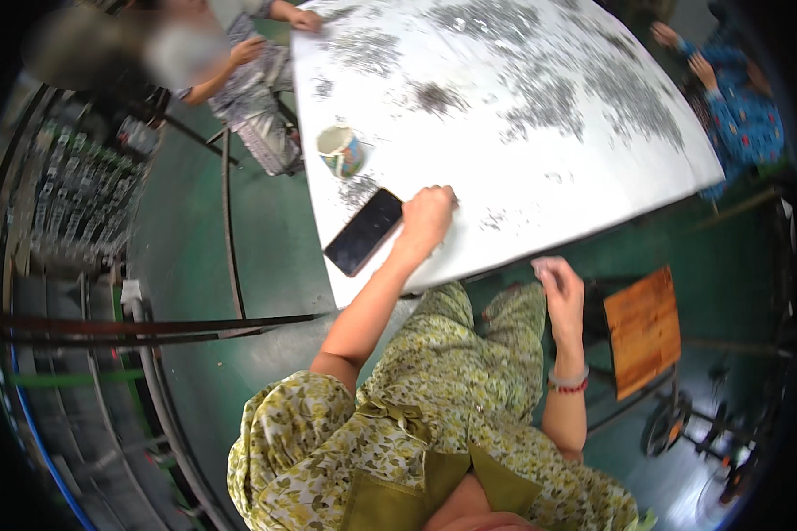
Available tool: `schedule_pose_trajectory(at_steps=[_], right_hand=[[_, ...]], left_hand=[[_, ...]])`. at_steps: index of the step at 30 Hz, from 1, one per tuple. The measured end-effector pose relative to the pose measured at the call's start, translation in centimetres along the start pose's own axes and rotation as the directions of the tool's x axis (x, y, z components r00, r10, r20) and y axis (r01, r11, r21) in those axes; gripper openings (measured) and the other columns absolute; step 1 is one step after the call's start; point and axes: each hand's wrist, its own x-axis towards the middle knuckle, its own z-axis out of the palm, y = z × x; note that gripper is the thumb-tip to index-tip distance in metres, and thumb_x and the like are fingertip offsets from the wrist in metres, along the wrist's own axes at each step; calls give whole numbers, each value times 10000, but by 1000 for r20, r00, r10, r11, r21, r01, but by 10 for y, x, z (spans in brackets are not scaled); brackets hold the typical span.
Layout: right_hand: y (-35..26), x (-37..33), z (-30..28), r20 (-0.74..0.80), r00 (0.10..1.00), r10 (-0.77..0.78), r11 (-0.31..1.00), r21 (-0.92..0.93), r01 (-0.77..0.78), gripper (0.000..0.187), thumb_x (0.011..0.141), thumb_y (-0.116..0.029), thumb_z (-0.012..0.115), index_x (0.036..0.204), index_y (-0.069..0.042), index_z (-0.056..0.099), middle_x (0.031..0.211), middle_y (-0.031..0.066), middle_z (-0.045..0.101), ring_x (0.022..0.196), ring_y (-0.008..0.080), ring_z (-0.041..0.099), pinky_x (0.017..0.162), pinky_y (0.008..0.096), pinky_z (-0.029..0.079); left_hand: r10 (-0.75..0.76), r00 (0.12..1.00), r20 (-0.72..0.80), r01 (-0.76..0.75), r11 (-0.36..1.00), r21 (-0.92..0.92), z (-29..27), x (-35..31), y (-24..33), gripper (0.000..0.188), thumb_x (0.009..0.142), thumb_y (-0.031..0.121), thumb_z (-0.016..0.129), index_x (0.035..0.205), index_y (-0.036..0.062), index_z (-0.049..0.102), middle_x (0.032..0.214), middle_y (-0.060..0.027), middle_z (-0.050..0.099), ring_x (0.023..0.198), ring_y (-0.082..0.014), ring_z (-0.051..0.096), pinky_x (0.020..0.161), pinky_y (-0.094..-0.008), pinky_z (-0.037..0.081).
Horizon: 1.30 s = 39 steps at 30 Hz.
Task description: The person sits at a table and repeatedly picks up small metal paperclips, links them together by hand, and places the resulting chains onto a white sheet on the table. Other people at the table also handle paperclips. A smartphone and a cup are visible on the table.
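On the white table (469, 164), lots of tiny dark gray bits (540, 102), thin and a little shiny, spread in loose, prickly-looking patches. Near the far middle, a darker clump (436, 97). Smaller sprinkles (502, 218) just right of the left hand (428, 217), and more between the cup (341, 152) and the phone (365, 232).

Left hand down at the smooth, flat table top, with curled fingers; too blurry to tell about a bit in the grip. Right hand (562, 288) off the near edge, with thumb and fingertip close together like a pinch; too small to tell about a bit between them. Around the right wrist, a pale band and red beads (568, 383).

Beside the left wrist, the phone, flat, black and shiny, lying slanted and taking up room near the corner. Past it, the cup, round and pale inside, with bright colors outside; too blurry to tell about the bottom.

By the right forearm, a flat brown wooden board (644, 332). Below, a hard green floor (279, 221). Across at left, a person in patterned clothes (261, 111); at right, another in dotted blue (744, 124). Far left, a rack (84, 190) full of small, shiny pieces.
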Motion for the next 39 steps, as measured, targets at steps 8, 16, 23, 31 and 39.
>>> schedule_pose_trajectory(at_steps=[8,16,23,31,39], right_hand=[[22,-39,0,144,920,365,771,508,-385,96,925,-19,595,1020,-1,596,787,77,637,657,106,558,580,224,436],[17,-35,-7,377,878,294,112,899,-424,164,943,-73,587,1095,-51,530,767,37,496,567,94,402,510,209,307],[-2,-34,8,557,825,91,56,824,-563,159,970,-84,550,1123,-43,539,773,34,513,580,88,435,509,217,326],[-20,-57,28,18,976,216,822,536,-192,86,966,-45,543,958,23,594,807,100,659,622,119,602,513,222,418],[-1,-48,32,-167,933,320,806,566,-176,107,920,-99,654,871,-4,658,755,62,673,575,53,554,481,192,389]], left_hand=[[-47,998,-47,48,998,38,23,32,-15,143,788,108,695,894,22,652,866,-166,655,876,-360,625,741,-454,525],[354,935,11,-291,788,-543,-19,-34,54,268,821,148,719,1054,23,670,1024,-137,656,960,-314,626,821,-397,520],[492,863,115,-213,561,-800,-32,-70,89,138,845,84,698,962,11,686,923,-107,657,833,-260,654,714,-335,526],[370,907,199,-114,674,-730,-34,-84,81,127,822,86,715,895,-6,666,831,-106,651,748,-190,646,655,-308,513],[79,997,23,-82,959,270,13,10,-12,477,918,182,568,1336,-31,483,1420,-236,400,1291,-454,365,992,-611,358]])
